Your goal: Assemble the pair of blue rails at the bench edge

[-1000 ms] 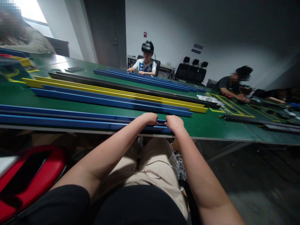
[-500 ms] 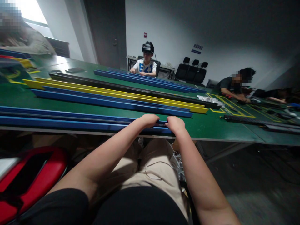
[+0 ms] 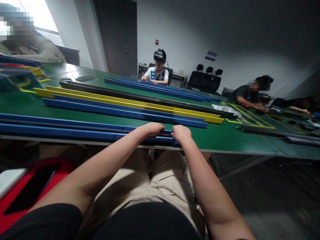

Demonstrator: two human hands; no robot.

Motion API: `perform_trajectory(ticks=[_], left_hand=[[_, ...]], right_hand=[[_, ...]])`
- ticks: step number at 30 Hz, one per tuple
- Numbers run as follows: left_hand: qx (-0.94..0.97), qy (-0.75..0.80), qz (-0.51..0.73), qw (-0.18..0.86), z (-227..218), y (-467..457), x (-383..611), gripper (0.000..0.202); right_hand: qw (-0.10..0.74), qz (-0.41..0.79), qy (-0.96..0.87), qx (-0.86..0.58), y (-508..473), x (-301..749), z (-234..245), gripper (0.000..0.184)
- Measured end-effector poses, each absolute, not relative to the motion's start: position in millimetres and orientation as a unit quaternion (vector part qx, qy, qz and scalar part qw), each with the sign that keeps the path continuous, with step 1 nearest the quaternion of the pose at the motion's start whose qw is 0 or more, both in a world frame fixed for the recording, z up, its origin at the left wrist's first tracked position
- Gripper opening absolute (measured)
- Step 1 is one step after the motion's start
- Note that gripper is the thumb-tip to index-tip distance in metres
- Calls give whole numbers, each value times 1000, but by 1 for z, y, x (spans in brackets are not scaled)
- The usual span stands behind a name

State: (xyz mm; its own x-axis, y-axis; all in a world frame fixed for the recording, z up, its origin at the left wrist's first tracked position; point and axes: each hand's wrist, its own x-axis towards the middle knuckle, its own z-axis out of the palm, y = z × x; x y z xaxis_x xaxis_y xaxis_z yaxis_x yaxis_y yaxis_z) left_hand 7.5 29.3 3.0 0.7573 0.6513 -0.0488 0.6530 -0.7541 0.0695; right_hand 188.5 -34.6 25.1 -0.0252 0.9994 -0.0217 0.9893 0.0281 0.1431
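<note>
At far left, a person (image 3: 50, 50) is leaning over the green table (image 3: 217, 141), and a red seat (image 3: 63, 171) is standing below its edge. The near blue channel (image 3: 62, 132) is lying along that front edge, running in from the left; beyond it another blue channel (image 3: 100, 110) and a yellow channel (image 3: 100, 101) are lying. My left hand (image 3: 155, 129) is curling over the near blue channel toward its right end, and my right hand (image 3: 182, 134) is curling just beside, a gap between them; I cannot tell whether either is clamping. Farther right, a dark strip (image 3: 260, 131) is lying
</note>
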Motion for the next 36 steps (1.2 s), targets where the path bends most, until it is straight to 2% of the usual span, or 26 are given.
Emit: perform_trajectory(ticks=[8,12,16,22,31,36], left_hand=[[929,366,-12,50,-1,35,-21,27],[922,383,-18,43,-2,36,-17,23],[913,405,-24,49,-2,35,-15,27],[908,415,-29,52,2,31,-15,32],[905,420,-35,50,2,31,-13,33],[904,424,-36,55,2,31,-12,34]], right_hand=[[43,33,736,675,-28,167,23,32],[43,-1,748,662,-24,180,28,35],[30,-17,753,657,-22,203,41,31],[72,-45,728,680,-24,232,52,30],[106,-11,716,690,-21,245,28,33],[104,-12,713,693,-18,244,16,28]])
